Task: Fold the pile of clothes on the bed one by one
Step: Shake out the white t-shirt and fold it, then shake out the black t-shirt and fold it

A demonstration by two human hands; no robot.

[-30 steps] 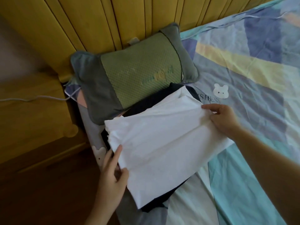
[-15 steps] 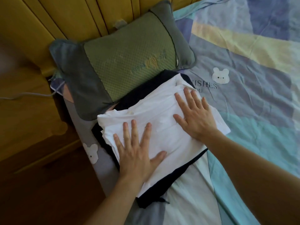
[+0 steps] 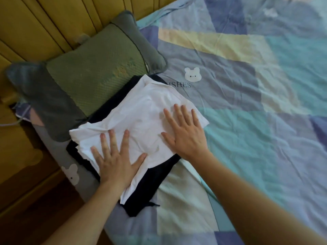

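2 hands lie flat on 1 folded white garment (image 3: 141,110), which sits on top of 1 dark navy garment (image 3: 152,184) near the edge of the bed, just below the pillow. The left hand (image 3: 115,163) presses the garment's near left part with its fingers straight and spread apart; the right hand (image 3: 184,133) presses the right part, fingers straight and only slightly apart. Neither hand grips any cloth. 1 green and grey pillow (image 3: 88,73) leans against the yellow wooden headboard (image 3: 53,23), touching the far edge of the dark garment. The patchwork bedsheet (image 3: 247,112) shows 3 white bear faces: 1 beside the clothes, 1 at the bed's near left edge, 1 blurred far off. Under the nearest bear (image 3: 192,75) the letters "SHES" can be read, the start hidden by the white garment. A lettered mark on the pillow is too blurred to read.
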